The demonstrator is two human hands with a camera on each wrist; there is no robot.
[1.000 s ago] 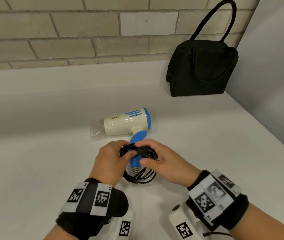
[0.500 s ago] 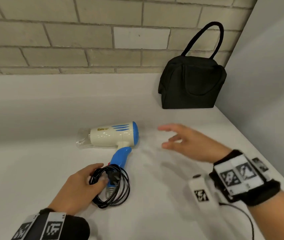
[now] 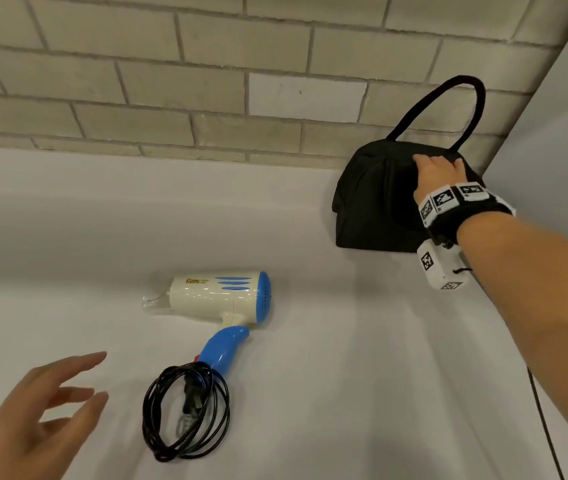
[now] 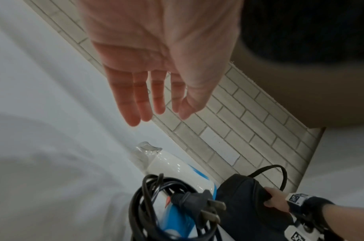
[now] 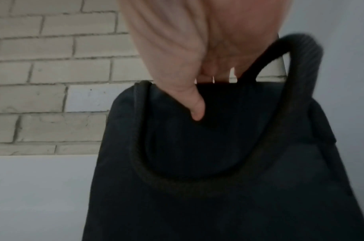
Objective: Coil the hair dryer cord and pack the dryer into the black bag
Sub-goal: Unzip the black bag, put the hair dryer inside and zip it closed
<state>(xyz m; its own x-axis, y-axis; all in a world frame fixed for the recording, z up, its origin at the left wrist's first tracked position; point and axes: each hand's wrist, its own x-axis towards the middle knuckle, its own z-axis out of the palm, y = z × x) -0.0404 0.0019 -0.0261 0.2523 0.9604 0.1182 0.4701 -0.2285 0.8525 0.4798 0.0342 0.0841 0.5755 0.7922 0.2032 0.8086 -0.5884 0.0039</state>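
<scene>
The white and blue hair dryer (image 3: pixel 220 296) lies on its side on the white counter (image 3: pixel 379 375), nozzle to the left. Its black cord (image 3: pixel 185 414) sits coiled at the handle's end, plug (image 4: pixel 195 203) inside the loops. My left hand (image 3: pixel 43 410) hovers open to the left of the coil, fingers spread, touching nothing. The black bag (image 3: pixel 376 199) stands in the back right corner against the brick wall. My right hand (image 3: pixel 438 174) grips the bag's top edge, thumb (image 5: pixel 194 104) pressed on the front fabric, fingers curled over the rim beside the upright handle (image 5: pixel 296 58).
A brick wall (image 3: pixel 206 98) runs along the back and a plain grey wall (image 3: pixel 559 168) closes the right side. A thin black cable (image 3: pixel 545 427) trails from my right wrist along the counter.
My left hand let go of the coiled cord and drew back to the left. My right hand reached from mid-counter to the bag and took hold of its top.
</scene>
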